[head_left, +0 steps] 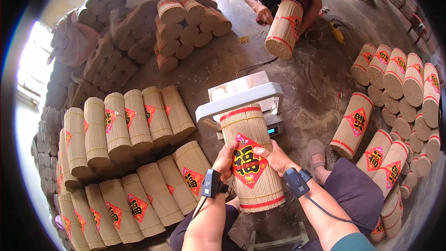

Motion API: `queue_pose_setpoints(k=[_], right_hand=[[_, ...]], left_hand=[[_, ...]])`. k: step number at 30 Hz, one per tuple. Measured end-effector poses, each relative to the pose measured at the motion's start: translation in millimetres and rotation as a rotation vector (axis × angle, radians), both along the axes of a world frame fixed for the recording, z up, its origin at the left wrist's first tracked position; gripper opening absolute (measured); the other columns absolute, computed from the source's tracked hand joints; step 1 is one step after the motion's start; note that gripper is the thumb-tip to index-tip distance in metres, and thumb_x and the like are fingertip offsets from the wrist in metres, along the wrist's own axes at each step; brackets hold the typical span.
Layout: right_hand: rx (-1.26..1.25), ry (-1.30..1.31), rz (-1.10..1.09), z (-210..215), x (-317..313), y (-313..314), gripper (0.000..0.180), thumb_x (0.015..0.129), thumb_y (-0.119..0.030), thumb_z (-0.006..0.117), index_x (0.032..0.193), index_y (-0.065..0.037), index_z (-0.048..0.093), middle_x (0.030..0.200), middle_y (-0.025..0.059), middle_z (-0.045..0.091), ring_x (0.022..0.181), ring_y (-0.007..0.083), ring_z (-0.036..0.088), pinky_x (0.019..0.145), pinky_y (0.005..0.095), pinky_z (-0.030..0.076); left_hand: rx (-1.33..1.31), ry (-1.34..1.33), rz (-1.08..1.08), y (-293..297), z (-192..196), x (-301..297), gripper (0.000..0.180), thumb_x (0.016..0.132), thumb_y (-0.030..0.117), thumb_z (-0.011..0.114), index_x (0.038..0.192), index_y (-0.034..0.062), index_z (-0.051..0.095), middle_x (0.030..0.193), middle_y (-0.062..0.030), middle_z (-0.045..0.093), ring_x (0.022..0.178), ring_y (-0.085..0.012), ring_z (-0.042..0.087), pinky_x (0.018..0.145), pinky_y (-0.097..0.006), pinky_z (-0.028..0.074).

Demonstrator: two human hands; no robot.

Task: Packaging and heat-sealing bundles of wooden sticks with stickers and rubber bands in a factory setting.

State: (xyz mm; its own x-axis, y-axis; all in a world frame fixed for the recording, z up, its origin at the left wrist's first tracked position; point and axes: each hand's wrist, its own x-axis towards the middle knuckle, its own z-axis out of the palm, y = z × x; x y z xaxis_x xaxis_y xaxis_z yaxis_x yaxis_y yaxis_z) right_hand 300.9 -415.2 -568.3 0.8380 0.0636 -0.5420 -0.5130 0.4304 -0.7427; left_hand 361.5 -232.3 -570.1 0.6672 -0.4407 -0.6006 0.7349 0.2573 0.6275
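Note:
My left hand [224, 160] and my right hand [278, 158] grip a thick round bundle of thin tan sticks [259, 195] from its two sides. A red diamond-shaped label [248, 176] with a dark character faces up on it, and my thumbs rest at the label's upper edges. Red bands circle the bundle near both ends, with a yellow tie lower down. Its far end reaches under the pale grey bar [239, 101] of a bench scale [277, 124] with a small lit display; whether it touches the scale is hidden.
Two rows of yellow-tied bundles [134, 116] lie at my left. Red-banded bundles [353, 123] are piled at my right. Farther off, a co-worker's hand [265, 15] is beside another bundle [284, 28]. Plastic-wrapped stacks [111, 32] rise at the back left.

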Motion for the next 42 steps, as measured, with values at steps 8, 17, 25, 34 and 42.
queue_pose_setpoints(k=[8, 17, 25, 34, 42], right_hand=[[0.090, -0.107, 0.032, 18.1, 0.4, 3.5, 0.070, 0.077, -0.034, 0.077, 0.128, 0.003, 0.045, 0.114, 0.0137, 0.062, 0.100, 0.0190, 0.062, 0.088, 0.0328, 0.052], [0.030, -0.280, 0.087, -16.2, 0.0, -11.2, 0.062, 0.084, -0.035, 0.070, 0.129, 0.001, 0.047, 0.117, 0.0123, 0.061, 0.108, 0.0183, 0.058, 0.092, 0.0348, 0.049], [-0.108, -0.121, -0.055, -72.7, 8.8, 13.2, 0.067, 0.075, -0.034, 0.077, 0.126, 0.001, 0.052, 0.115, 0.0105, 0.063, 0.106, 0.0193, 0.059, 0.095, 0.0352, 0.046], [-0.153, 0.022, -0.007, -23.2, 2.9, 6.4, 0.099, 0.067, -0.044, 0.082, 0.134, 0.008, 0.032, 0.126, 0.0217, 0.054, 0.118, 0.0280, 0.052, 0.102, 0.0369, 0.041], [-0.173, 0.011, 0.009, -18.0, 0.2, -1.5, 0.102, 0.065, -0.047, 0.081, 0.133, 0.010, 0.031, 0.127, 0.0236, 0.053, 0.118, 0.0302, 0.053, 0.102, 0.0364, 0.040]], left_hand=[[-0.001, -0.019, -0.007, 6.6, -8.4, -3.4, 0.048, 0.091, 0.042, 0.058, 0.116, 0.0008, 0.053, 0.104, -0.0132, 0.067, 0.087, -0.0202, 0.068, 0.079, -0.035, 0.058], [0.012, 0.056, -0.021, -11.8, -16.7, -5.5, 0.042, 0.093, 0.042, 0.054, 0.111, 0.0043, 0.057, 0.101, -0.0108, 0.067, 0.088, -0.0227, 0.067, 0.081, -0.040, 0.055], [-0.025, 0.065, -0.010, 1.8, -15.1, -3.8, 0.055, 0.087, 0.053, 0.059, 0.115, 0.0050, 0.058, 0.104, -0.0117, 0.068, 0.088, -0.0237, 0.068, 0.080, -0.040, 0.057], [-0.055, 0.079, -0.065, 10.9, -12.3, -4.5, 0.064, 0.084, 0.060, 0.059, 0.119, 0.0069, 0.056, 0.108, -0.0105, 0.067, 0.093, -0.0251, 0.067, 0.085, -0.041, 0.055], [0.032, 0.007, -0.042, -2.8, -5.1, -9.9, 0.072, 0.081, 0.065, 0.058, 0.120, 0.0043, 0.055, 0.108, -0.0115, 0.067, 0.093, -0.0247, 0.067, 0.083, -0.040, 0.056]])
